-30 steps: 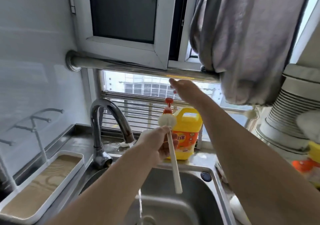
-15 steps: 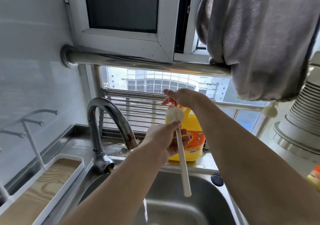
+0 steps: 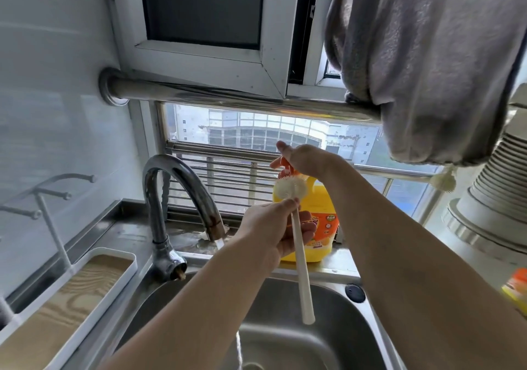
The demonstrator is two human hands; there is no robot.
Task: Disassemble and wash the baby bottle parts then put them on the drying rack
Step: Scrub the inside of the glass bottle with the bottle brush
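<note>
over the sink, your left hand gripped the brush while your right hand, fingers straight, pressed the soap bottle. no bottle parts showed, none on the drying rack; washing seemed barely begun.

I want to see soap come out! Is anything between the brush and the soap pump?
Nothing visible. The left hand holds the brush with its head close beneath the orange pump, and the right hand rests on top.
</note>
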